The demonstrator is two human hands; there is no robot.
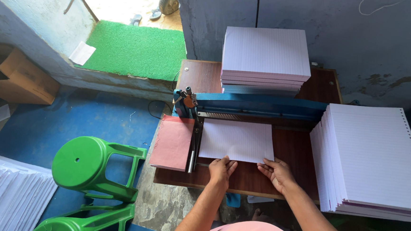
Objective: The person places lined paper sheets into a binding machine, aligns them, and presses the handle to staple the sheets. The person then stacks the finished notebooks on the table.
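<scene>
My left hand (221, 170) and right hand (276, 173) rest flat, fingers spread, on the near edge of the white ruled paper sheet (235, 140), which extends toward twelve o'clock under the blue metal punching machine (262, 105).

Matt ruled paper sheet (236, 140), glossy dark wood table (293, 148), blue painted metal punch machine (262, 105), smooth green plastic stools (92, 167).
</scene>
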